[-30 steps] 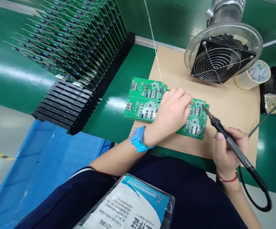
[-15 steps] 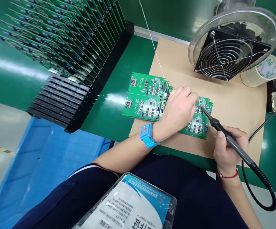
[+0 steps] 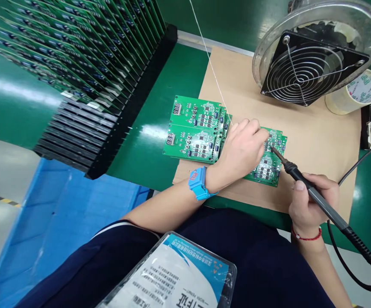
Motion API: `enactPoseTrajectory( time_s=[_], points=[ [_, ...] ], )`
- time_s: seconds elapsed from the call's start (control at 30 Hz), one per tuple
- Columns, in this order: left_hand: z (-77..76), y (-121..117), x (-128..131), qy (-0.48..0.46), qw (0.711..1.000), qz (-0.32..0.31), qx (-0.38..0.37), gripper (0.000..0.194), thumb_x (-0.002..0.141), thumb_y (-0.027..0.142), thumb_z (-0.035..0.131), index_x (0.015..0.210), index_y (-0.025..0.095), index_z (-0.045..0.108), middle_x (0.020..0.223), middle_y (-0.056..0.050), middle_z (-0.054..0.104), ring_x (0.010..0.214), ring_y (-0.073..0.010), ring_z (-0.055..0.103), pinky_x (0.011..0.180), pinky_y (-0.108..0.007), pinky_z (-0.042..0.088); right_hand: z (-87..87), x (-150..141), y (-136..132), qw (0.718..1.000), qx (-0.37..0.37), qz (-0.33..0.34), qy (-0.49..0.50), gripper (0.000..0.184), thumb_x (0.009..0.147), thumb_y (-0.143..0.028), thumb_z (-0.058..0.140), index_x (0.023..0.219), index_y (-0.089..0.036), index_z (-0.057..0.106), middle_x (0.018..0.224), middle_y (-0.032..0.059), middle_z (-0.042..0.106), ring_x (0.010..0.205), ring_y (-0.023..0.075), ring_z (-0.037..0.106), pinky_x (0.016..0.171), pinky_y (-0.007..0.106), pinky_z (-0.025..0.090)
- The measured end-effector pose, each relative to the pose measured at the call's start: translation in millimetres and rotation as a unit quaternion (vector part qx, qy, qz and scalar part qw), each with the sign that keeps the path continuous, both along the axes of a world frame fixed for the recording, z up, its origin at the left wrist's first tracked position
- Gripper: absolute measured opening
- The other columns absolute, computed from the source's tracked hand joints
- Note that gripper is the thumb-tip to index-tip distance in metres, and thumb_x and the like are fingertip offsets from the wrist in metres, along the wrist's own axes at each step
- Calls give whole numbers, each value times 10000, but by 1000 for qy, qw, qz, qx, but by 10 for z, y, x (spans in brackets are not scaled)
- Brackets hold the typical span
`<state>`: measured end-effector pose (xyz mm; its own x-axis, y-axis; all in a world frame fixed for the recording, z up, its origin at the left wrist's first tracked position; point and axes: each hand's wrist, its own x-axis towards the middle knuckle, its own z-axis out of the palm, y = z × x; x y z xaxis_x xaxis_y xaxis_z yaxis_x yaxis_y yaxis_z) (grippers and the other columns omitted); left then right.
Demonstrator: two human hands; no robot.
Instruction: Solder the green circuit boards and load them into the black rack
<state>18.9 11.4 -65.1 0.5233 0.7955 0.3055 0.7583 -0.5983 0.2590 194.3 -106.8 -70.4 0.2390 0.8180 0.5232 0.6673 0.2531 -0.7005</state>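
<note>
My right hand [image 3: 312, 196] is closed round the grip of a soldering iron [image 3: 320, 200]. The iron's tip is at the components of a green circuit board [image 3: 270, 169] on the right. Closed over the left part of that board, my left hand [image 3: 245, 141] pinches a thin solder wire [image 3: 216, 77], which runs down from above into the fingers. The fingertips and the wire's end are hidden behind the hand. Left of it lies a stack of green circuit boards [image 3: 193, 130], with small digit displays on the top one.
A black rack [image 3: 102, 141] at the left holds several upright circuit boards [image 3: 86, 47]. Behind the right-hand board stands a fan with a wire guard [image 3: 301, 81]. A tape roll [image 3: 354, 94] is beside it. Brown cardboard [image 3: 320, 132] covers part of the green bench. The iron's cable [image 3: 336, 256] loops at the right.
The view has shifted slightly. Both hands keep their grips, and the iron's tip stays at nearly the same spot on the board.
</note>
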Motion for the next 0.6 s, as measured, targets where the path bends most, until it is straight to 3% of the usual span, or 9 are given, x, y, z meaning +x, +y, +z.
enactPoseTrajectory(
  time_s=[0.6],
  points=[
    [-8, -22, 2, 9, 999, -43, -33, 287, 1013, 120, 439, 946, 167, 714, 942, -91, 658, 929, -260, 575, 809, -394, 434, -23, 16, 3, 1000, 0, 3, -22, 171, 904, -224, 680, 1069, -196, 644, 811, -4, 622, 644, 134, 591, 588, 282, 469]
  ],
)
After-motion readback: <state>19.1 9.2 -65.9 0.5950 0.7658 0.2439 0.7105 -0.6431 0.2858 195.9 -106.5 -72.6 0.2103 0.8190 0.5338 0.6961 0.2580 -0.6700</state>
